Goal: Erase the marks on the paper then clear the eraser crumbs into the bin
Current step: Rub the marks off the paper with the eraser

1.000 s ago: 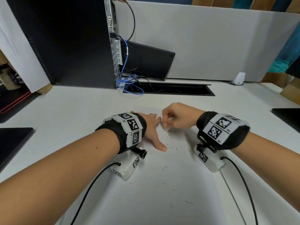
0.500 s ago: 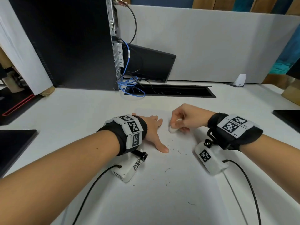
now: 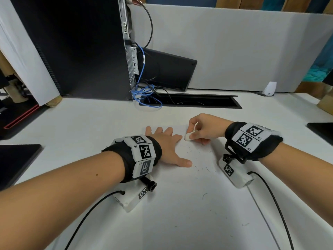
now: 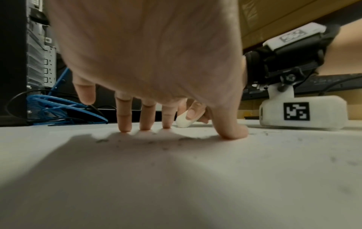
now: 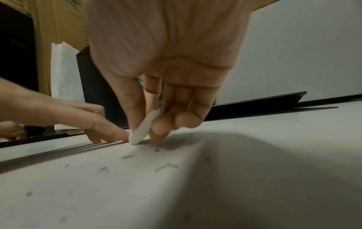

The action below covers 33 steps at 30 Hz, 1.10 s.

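A white sheet of paper [image 3: 180,204] lies on the white desk in front of me. My left hand [image 3: 167,141] lies flat on its far part with fingers spread, pressing it down [image 4: 149,117]. My right hand [image 3: 201,130] pinches a small white eraser [image 3: 189,136] between thumb and fingers, its tip touching the paper just right of my left fingers [image 5: 141,131]. Dark thin eraser crumbs [image 3: 203,168] are scattered over the paper near both hands and closer to me [image 5: 166,166]. No bin shows in any view.
A black computer tower [image 3: 72,47] with blue cables [image 3: 146,94] stands at the back left. Behind the paper runs a black cable slot [image 3: 194,101] and a grey partition [image 3: 234,47]. Dark pads lie at the left [image 3: 16,161] and right edges [image 3: 322,130].
My right hand with the eraser has slid right and slightly away from my left fingers, then back toward them. The left hand has stayed flat on the paper.
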### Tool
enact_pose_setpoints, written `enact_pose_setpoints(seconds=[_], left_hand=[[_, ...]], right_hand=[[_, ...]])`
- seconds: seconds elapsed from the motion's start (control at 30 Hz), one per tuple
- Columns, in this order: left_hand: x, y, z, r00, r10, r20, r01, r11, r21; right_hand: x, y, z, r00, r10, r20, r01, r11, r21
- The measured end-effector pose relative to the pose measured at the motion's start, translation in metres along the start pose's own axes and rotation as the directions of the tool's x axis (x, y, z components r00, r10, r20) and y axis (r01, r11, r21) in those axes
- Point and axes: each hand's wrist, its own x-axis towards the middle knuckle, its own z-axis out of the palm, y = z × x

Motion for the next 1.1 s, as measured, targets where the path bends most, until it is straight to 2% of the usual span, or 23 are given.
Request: enact_pose_setpoints(seconds=[0.17,0.23,0.3,0.33,0.37,0.47,0.5,0.53,0.63,0.67,0.7,0.8,0.83,1.0,1.03,1.1], left_hand=[[0.008,0.004,-0.005,0.999,-0.033,0.013,0.033,0.999,-0.013],[0.01,0.004,-0.007,0.999,-0.032,0.035,0.032,0.999,-0.003],[0.011,0.004,-0.008,0.999,-0.024,0.045,0.023,1.0,0.009],[0.012,0.004,-0.008,0.999,-0.018,0.046,0.018,1.0,0.011],[0.012,0.003,-0.008,0.999,-0.012,0.05,0.011,1.0,0.008],[0.014,0.002,-0.008,0.997,0.004,0.073,-0.004,1.0,-0.008],[0.014,0.002,-0.009,0.996,0.005,0.087,-0.004,1.0,-0.012],[0.015,0.002,-0.009,0.995,0.004,0.099,-0.002,1.0,-0.017],[0.015,0.002,-0.01,0.994,0.006,0.112,-0.004,1.0,-0.016],[0.014,0.002,-0.011,0.993,0.007,0.116,-0.005,1.0,-0.015],[0.014,0.003,-0.011,0.993,0.006,0.12,-0.005,1.0,-0.014],[0.016,0.002,-0.011,0.991,0.0,0.133,0.0,1.0,-0.003],[0.016,0.002,-0.011,0.99,0.0,0.138,0.0,1.0,-0.004],[0.016,0.002,-0.011,0.991,0.001,0.133,0.001,1.0,-0.013],[0.016,0.002,-0.011,0.991,0.0,0.133,0.002,1.0,-0.013],[0.017,0.002,-0.011,0.991,-0.003,0.133,0.004,1.0,-0.006]], right_hand=[[-0.014,-0.002,-0.002,0.972,-0.029,0.232,0.023,0.999,0.03],[-0.012,0.0,-0.004,0.986,-0.028,0.167,0.039,0.997,-0.063],[-0.006,0.0,-0.005,0.999,-0.047,-0.007,0.044,0.978,-0.204],[-0.006,0.0,-0.006,0.997,-0.06,-0.048,0.049,0.975,-0.216],[-0.007,0.0,-0.006,0.998,-0.062,-0.031,0.055,0.982,-0.178],[-0.014,0.0,-0.003,0.978,-0.073,0.196,0.078,0.997,-0.018],[-0.015,-0.001,-0.002,0.971,-0.074,0.228,0.08,0.997,-0.019],[-0.014,-0.001,-0.001,0.974,-0.074,0.215,0.087,0.995,-0.051],[-0.005,-0.003,-0.002,0.995,-0.098,0.01,0.098,0.964,-0.247],[-0.005,-0.005,-0.002,0.994,-0.106,-0.024,0.095,0.958,-0.271],[-0.007,-0.005,-0.001,0.995,-0.104,-0.01,0.098,0.963,-0.253],[-0.016,-0.008,0.001,0.979,-0.08,0.187,0.099,0.991,-0.095],[-0.017,-0.009,0.002,0.976,-0.08,0.205,0.102,0.99,-0.099],[-0.006,-0.014,0.003,0.989,-0.145,-0.033,0.127,0.936,-0.328],[-0.007,-0.014,0.003,0.99,-0.136,-0.033,0.118,0.94,-0.321],[-0.011,-0.01,0.003,0.992,-0.1,0.072,0.113,0.97,-0.214]])
